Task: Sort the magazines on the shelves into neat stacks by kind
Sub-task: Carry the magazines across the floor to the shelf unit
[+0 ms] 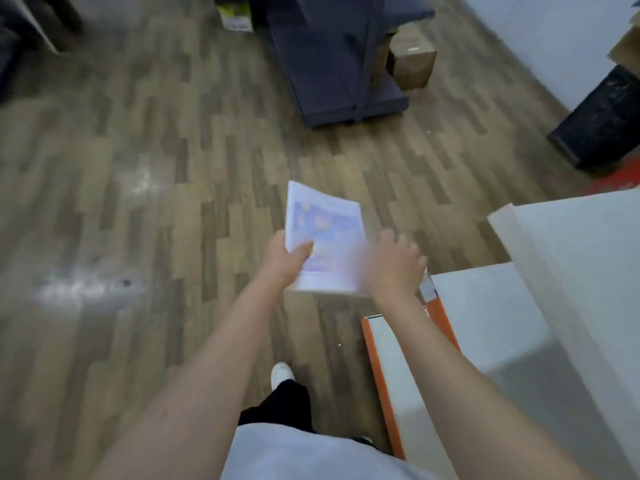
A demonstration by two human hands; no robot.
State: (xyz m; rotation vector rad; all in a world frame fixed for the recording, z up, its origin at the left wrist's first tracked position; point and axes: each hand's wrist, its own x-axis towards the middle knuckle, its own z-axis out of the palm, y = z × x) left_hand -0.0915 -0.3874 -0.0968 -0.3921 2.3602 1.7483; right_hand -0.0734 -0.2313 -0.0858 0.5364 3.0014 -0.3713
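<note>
While the left hand (pixel 289 259) pinched the magazines (pixel 323 237) mid-frame for carrying, the blurred right hand (pixel 393 263) hovered alongside, grip unclear.

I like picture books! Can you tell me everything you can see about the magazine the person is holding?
The magazine is a thin stack of white paper pages with a blurry blue and purple cover picture. It is closed, held in the air above the wooden floor and tilted away from the person. The left hand grips its near left corner, thumb on top. The right hand is blurred at its right edge; whether it touches is unclear.
</note>
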